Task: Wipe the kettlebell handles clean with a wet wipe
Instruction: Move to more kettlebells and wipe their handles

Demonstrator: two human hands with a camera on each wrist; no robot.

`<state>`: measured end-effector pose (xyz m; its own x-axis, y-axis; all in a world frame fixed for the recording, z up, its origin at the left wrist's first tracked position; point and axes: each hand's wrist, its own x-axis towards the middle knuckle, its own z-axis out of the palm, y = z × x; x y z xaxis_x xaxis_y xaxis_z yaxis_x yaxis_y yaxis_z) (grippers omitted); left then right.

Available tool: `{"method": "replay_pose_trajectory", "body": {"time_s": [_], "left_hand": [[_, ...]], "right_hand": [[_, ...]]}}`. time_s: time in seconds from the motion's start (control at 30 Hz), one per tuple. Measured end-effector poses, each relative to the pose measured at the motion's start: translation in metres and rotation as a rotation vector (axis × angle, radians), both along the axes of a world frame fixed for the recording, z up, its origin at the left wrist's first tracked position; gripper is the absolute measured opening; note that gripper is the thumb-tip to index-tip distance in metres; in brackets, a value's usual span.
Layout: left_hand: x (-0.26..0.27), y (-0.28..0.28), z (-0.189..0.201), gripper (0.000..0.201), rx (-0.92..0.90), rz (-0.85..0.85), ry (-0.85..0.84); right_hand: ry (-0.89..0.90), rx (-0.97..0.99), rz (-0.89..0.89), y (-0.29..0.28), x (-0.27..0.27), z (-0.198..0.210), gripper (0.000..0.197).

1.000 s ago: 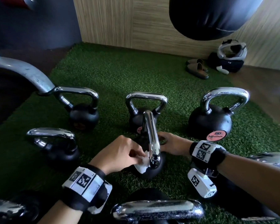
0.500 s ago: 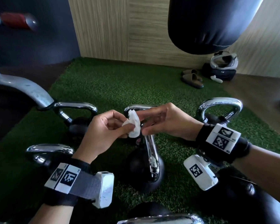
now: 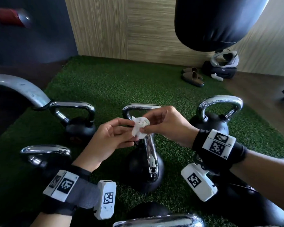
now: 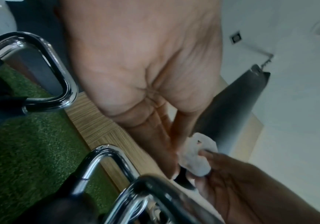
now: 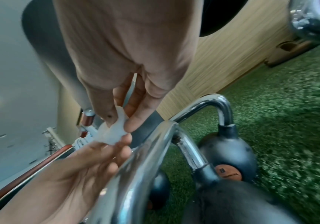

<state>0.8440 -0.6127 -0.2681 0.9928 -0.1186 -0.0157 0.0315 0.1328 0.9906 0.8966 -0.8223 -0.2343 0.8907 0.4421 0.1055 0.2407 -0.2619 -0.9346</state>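
Note:
A crumpled white wet wipe (image 3: pixel 138 131) is held in the air between both hands, above the chrome handle (image 3: pixel 152 154) of the nearest black kettlebell (image 3: pixel 138 171). My left hand (image 3: pixel 129 128) pinches its left side with thumb and fingers. The right hand (image 3: pixel 146 126) pinches the right side. In the right wrist view the wipe (image 5: pixel 111 133) sits between the right thumb and fingertips, with left fingers under it. The left wrist view shows the wipe (image 4: pixel 195 157) beyond my straightened left fingers. Neither hand touches a kettlebell.
Several more chrome-handled kettlebells stand on the green turf (image 3: pixel 115 82): back left (image 3: pixel 79 126), back middle (image 3: pixel 138 107), right (image 3: pixel 211 123), near left (image 3: pixel 46 149). A black punching bag (image 3: pixel 216 22) hangs overhead. Slippers (image 3: pixel 193 77) and a bag (image 3: pixel 220 69) lie by the wall.
Both hands rose off the near kettlebell's handle with the wipe. The right hand, earlier steadying the kettlebell, now pinches the wipe too and pulls at it.

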Motion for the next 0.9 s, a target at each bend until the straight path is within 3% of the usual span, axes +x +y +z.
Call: {"method": "replay_pose_trajectory", "body": {"time_s": [0.07,0.1,0.17,0.27,0.33,0.4,0.47,0.53,0.63,0.77,0.83,0.9], "left_hand": [[0.006,0.000,-0.019,0.041,0.249,-0.005,0.011],[0.007,0.000,-0.027,0.052,0.465,-0.054,-0.006],[0.003,-0.004,-0.048,0.083,0.882,-0.265,-0.035],[-0.005,-0.024,-0.090,0.139,1.105,-0.446,-0.106],[-0.006,-0.039,-0.121,0.154,1.212,-0.328,-0.201],[-0.008,-0.053,-0.133,0.147,1.219,-0.145,-0.249],[-0.010,-0.062,-0.131,0.119,1.214,-0.047,-0.388],[-0.011,-0.064,-0.128,0.100,1.277,-0.029,-0.513],[-0.014,-0.061,-0.122,0.095,1.239,-0.003,-0.542],[-0.014,-0.060,-0.118,0.072,1.259,-0.014,-0.682],[-0.009,-0.055,-0.121,0.074,1.247,-0.042,-0.602],[-0.006,-0.049,-0.123,0.097,1.158,-0.041,-0.496]], "right_hand": [[0.070,0.040,-0.072,-0.011,0.009,-0.009,0.027],[0.110,0.065,-0.128,-0.019,0.014,-0.015,0.028],[0.183,0.068,-0.251,-0.034,0.022,-0.031,0.027],[0.318,-0.008,-0.337,-0.049,0.024,-0.061,0.024],[0.384,0.005,-0.346,-0.049,0.021,-0.079,0.020],[0.392,0.014,-0.371,-0.042,0.022,-0.095,0.018],[0.372,-0.003,-0.391,-0.031,0.027,-0.108,0.016],[0.321,-0.056,-0.401,-0.020,0.031,-0.116,0.014],[0.259,-0.133,-0.397,-0.012,0.036,-0.122,0.016],[0.245,-0.130,-0.375,-0.011,0.037,-0.113,0.015],[0.206,-0.108,-0.396,-0.010,0.042,-0.104,0.019],[0.160,-0.052,-0.413,-0.010,0.049,-0.100,0.021]]}}
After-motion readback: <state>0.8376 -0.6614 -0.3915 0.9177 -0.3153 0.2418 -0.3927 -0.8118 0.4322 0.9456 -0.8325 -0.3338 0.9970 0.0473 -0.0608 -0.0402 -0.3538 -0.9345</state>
